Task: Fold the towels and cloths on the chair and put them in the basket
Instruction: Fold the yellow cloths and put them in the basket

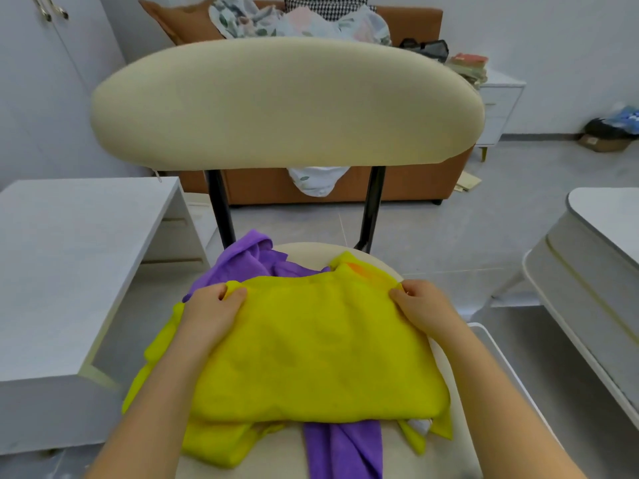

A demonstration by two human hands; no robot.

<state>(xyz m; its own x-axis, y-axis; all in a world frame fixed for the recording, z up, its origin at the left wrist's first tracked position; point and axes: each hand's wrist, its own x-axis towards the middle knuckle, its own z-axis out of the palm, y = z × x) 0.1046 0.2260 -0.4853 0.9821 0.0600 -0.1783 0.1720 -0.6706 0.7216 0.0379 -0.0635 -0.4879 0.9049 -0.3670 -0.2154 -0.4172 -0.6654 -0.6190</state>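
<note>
Starting at the left edge: a white flat-topped desk (pixel 69 257) stands just beside the cream padded chair with black metal posts (pixel 287 102). The left hand (pixel 209 316) rests on the pile on the seat, fingers curled, thumb and fingertips pinching the far left corner of a bright yellow terry towel (pixel 311 350). Behind that hand a crumpled purple microfibre cloth (pixel 247 262) is bunched at the back of the seat, partly under the yellow towel. A purple strip (pixel 342 451) comes out from under the towel's near edge and runs to the seat front; I cannot tell whether it is the same cloth. The yellow towel lies spread roughly flat across the middle of the seat, on top of the rest. A second yellow cloth (pixel 211 444) sticks out beneath it at the near left, crumpled. An orange patch (pixel 359 269) shows at the pile's far right corner. The right hand (pixel 423 307) mirrors the left: fingers curled, pinching the towel's far right corner. Just right of the seat a thin white rounded rim (pixel 498 350) shows; what it belongs to is unclear. Farther right stands a white rounded table (pixel 594 257). Behind the chair is a brown sofa (pixel 408 188) with pale floral fabric (pixel 301 24) heaped on it.
</note>
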